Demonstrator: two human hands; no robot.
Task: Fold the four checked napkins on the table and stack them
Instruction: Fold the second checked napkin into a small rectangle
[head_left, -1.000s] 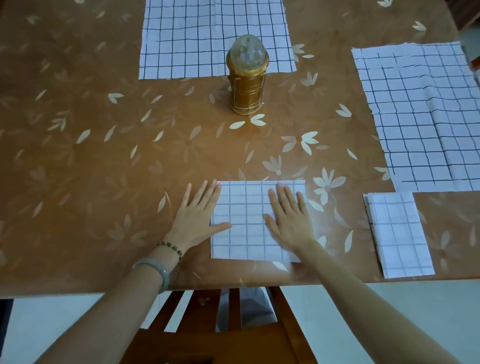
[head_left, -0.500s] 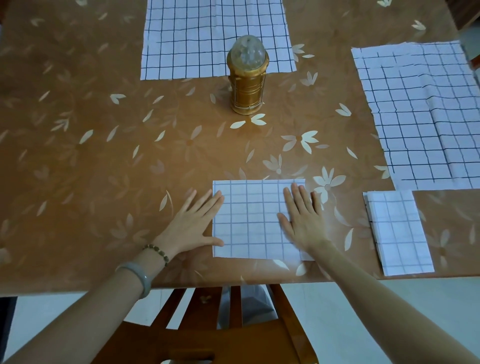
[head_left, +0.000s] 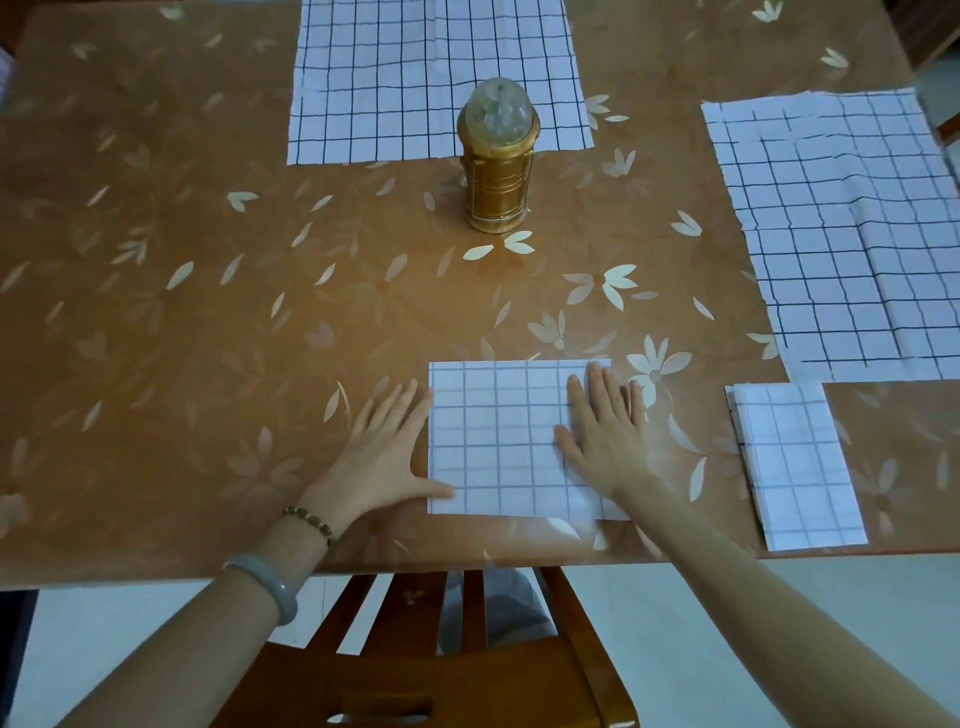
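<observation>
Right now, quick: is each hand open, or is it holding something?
Left hand: open, flat on the table at the front napkin's left edge, holding nothing.
Right hand: open, flat on the front napkin, holding nothing.

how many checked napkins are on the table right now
4. A folded napkin under the right hand at the near edge; a smaller folded napkin to its right; a spread napkin behind the gold lantern; another spread napkin far right. None seems hidden.

The middle napkin (head_left: 498, 441) is folded flat. The small napkin (head_left: 797, 467) is folded tighter. The far napkin (head_left: 389, 78) and the right napkin (head_left: 841, 234) lie open.
</observation>
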